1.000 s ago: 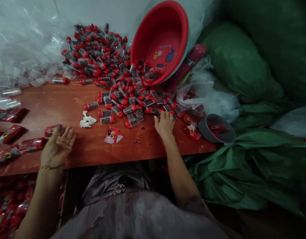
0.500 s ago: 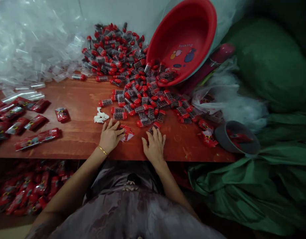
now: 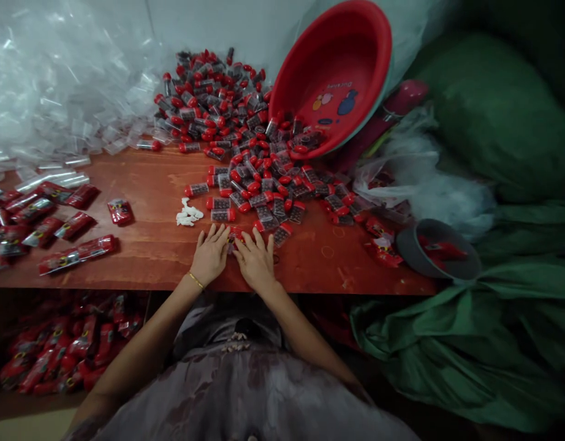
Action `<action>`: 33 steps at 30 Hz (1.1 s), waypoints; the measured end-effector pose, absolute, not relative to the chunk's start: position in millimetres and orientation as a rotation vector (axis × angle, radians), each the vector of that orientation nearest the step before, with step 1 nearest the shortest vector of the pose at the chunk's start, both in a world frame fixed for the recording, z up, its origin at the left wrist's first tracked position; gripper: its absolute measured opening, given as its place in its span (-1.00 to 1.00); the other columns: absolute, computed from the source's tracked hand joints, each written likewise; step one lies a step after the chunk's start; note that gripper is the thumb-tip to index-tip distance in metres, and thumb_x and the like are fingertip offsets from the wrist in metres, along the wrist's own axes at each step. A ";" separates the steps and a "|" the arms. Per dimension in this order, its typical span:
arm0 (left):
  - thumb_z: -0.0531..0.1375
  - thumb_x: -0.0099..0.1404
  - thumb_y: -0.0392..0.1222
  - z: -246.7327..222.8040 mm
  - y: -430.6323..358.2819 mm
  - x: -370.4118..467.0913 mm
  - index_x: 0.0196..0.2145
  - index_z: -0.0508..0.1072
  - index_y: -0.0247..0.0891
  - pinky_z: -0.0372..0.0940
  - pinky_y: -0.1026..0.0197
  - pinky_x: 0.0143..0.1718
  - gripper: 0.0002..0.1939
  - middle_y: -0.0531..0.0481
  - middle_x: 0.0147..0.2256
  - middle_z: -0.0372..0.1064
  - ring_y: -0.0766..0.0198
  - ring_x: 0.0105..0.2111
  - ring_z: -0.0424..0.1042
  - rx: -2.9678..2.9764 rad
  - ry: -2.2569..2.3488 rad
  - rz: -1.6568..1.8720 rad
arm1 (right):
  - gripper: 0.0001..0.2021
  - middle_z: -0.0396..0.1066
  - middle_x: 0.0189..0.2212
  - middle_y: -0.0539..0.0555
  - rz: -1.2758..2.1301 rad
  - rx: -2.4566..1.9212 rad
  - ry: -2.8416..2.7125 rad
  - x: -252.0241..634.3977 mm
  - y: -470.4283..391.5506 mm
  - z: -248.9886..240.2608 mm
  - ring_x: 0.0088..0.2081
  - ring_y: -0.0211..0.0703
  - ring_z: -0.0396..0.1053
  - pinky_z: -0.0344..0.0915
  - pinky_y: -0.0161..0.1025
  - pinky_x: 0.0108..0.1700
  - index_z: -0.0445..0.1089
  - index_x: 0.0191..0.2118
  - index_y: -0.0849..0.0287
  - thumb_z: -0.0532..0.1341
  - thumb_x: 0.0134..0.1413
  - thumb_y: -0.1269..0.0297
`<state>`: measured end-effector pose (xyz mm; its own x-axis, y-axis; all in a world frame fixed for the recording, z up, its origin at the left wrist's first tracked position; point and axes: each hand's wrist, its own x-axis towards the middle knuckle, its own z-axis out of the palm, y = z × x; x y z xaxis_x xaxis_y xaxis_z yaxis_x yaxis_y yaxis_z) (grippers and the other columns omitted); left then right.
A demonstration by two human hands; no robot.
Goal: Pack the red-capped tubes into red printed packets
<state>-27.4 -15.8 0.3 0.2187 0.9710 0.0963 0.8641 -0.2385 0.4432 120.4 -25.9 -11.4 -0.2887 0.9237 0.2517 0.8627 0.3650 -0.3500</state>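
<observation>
A small red printed label [image 3: 235, 233] lies near the table's front edge, mostly covered by fingers. My left hand [image 3: 209, 255] rests on its left side with the fingers stretched out. From the right, my right hand [image 3: 256, 262] reaches onto it, palm down and fingers extended. Both hands look open; whether anything small is under the fingertips is hidden. Just beyond my right fingers lies a clear, red-capped tube [image 3: 282, 233] with dark contents. White crumpled scraps [image 3: 189, 212] sit beyond my left fingertips.
A large pile of red-capped tubes [image 3: 218, 104] spreads from a tilted red basin [image 3: 342, 67]. Clear plastic sleeves [image 3: 62, 98] heap up at the left, with red wrapped packs [image 3: 78, 254] in front. A grey bowl [image 3: 409, 248] and green cloth [image 3: 424, 343] are at the right.
My right hand has moved left, away from the nearest tube and onto the label. My left hand has shifted slightly right and lies closer to it. The view has turned a little left.
</observation>
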 end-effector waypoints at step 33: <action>0.37 -0.09 0.00 29.9 -32.3 22.6 -0.56 0.53 -0.32 0.22 0.34 -0.42 -0.71 0.07 -0.58 0.42 0.42 -0.55 0.29 0.765 1.182 1.291 | -0.64 0.12 -0.68 -0.12 0.834 -1.362 -1.499 135.0 -36.7 15.7 -0.61 -0.35 0.09 0.03 -0.37 -0.52 0.12 -0.60 0.14 0.02 0.19 0.11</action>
